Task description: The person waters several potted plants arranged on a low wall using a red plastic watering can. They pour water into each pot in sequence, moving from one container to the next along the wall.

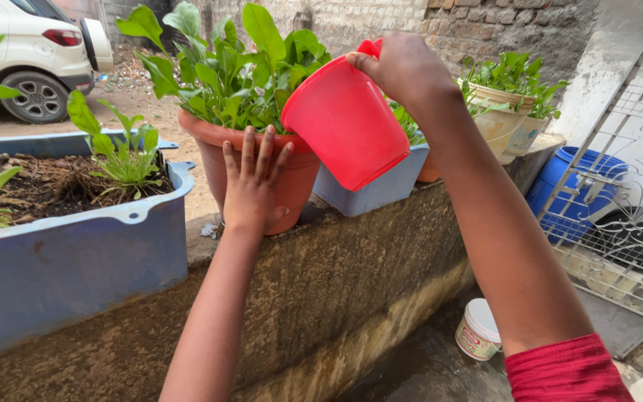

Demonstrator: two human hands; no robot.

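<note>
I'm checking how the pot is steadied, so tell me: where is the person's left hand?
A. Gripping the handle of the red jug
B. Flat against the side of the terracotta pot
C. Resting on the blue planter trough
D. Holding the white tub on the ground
B: the left hand lies open, fingers spread, against the terracotta pot, while the right hand holds the tilted red jug.
</note>
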